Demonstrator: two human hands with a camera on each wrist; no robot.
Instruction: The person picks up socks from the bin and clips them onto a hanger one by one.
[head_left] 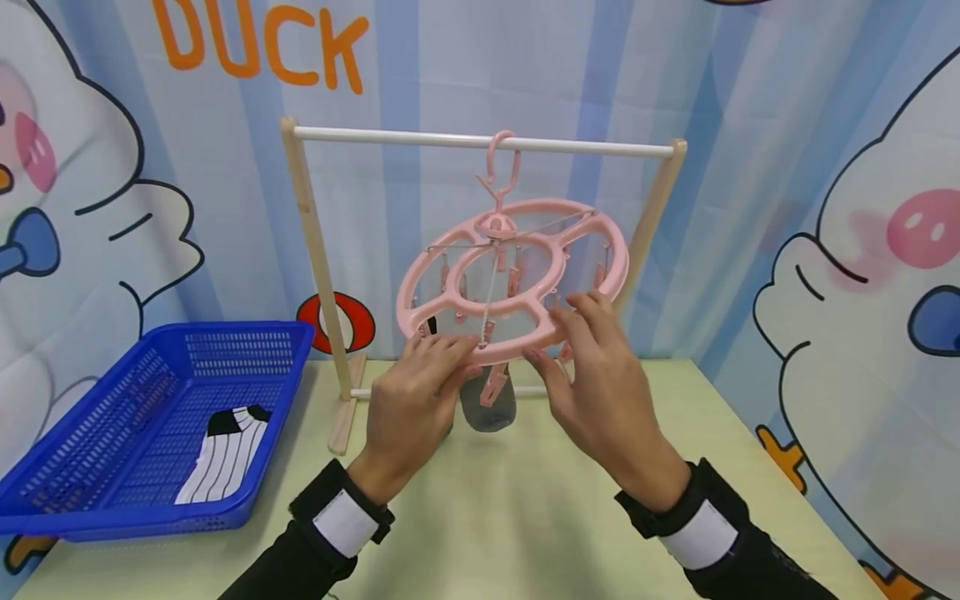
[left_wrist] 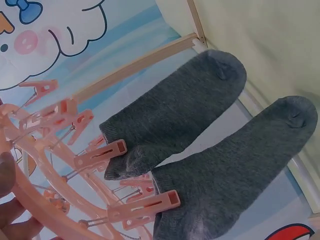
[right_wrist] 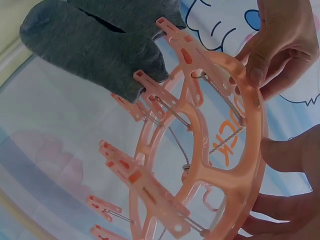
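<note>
A round pink clip hanger (head_left: 517, 345) hangs by its hook (head_left: 491, 162) from a white rod (head_left: 390, 136), its disc tilted. My left hand (head_left: 412, 404) grips the near rim on the left, thumb beneath it. On the near right of the rim, my right hand (head_left: 611, 396) holds on with thumb and fingers, as the right wrist view also shows. Two grey socks, a nearer sock (left_wrist: 235, 175) and a farther sock (left_wrist: 175, 110), dangle from pink clothespins (left_wrist: 145, 207) under the disc. In the head view the disc and left hand mostly hide them.
A blue basket (head_left: 273, 433) stands at the left with a white-and-black striped sock (head_left: 225, 458) inside. Wooden posts (head_left: 318, 250) carry the rod, with a foot (head_left: 343, 425) on the pale table (head_left: 510, 533). A cartoon-printed curtain (head_left: 465, 67) closes off the back.
</note>
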